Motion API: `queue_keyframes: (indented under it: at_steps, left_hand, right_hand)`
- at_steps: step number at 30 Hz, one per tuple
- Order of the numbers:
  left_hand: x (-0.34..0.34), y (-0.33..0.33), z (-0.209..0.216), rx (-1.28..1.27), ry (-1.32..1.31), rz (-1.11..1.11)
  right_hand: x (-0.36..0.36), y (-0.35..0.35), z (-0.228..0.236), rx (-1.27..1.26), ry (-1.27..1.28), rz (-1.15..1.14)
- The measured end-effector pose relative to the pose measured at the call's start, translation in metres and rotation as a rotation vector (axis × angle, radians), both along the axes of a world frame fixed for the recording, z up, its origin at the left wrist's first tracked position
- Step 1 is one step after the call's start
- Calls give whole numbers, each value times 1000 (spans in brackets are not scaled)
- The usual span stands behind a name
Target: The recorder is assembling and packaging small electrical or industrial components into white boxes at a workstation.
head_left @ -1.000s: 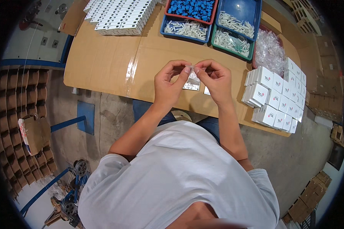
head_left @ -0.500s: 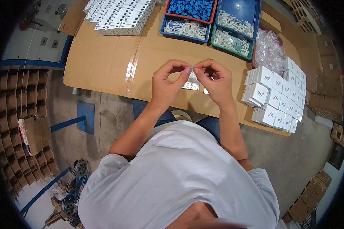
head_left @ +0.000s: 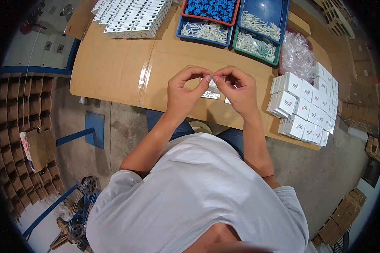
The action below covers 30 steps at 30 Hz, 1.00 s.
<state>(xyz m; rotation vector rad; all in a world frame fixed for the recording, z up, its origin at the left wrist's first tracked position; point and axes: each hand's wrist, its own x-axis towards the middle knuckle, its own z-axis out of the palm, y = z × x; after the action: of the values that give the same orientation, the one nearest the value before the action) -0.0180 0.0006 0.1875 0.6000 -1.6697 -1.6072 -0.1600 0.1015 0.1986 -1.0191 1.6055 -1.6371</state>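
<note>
Above the near part of the table, both my hands are closed in fingertip pinches that nearly meet. My left hand (head_left: 185,92) and my right hand (head_left: 239,89) grip the upper edge of a small clear plastic bag (head_left: 213,87), which hangs between them. What is inside the bag is too small to make out. Just beneath it lies a flat white printed piece (head_left: 211,95) on the cardboard-covered table (head_left: 114,71). The pale edge of another piece (head_left: 227,100) peeks out beside my right hand, which hides the rest.
Rows of white boxes (head_left: 133,19) stand at the far left. Stacked trays hold blue parts (head_left: 211,9) and white tube-like pieces (head_left: 204,32). Clear plastic bags (head_left: 297,52) fill a red tray (head_left: 281,69). Small white boxes (head_left: 304,107) are stacked along the right edge.
Almost nothing differs. Both hands keep their pinch, and the clear bag between them has shifted only slightly.
</note>
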Motion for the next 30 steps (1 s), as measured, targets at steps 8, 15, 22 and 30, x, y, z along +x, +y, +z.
queue_keyframes:
  at_steps: [8,15,22,30]
  left_hand:
    - [2,-6,3,-172,-126,-18]
    - [-1,-7,3,-203,-109,4]
    - [-3,-7,4,-250,-86,15]
    - [-5,-4,2,-332,-140,76]
  right_hand:
    - [-5,2,-1,69,82,7]
    - [-5,2,-4,40,83,5]
    - [-5,3,-5,47,67,-15]
    - [-3,1,-5,65,120,-19]
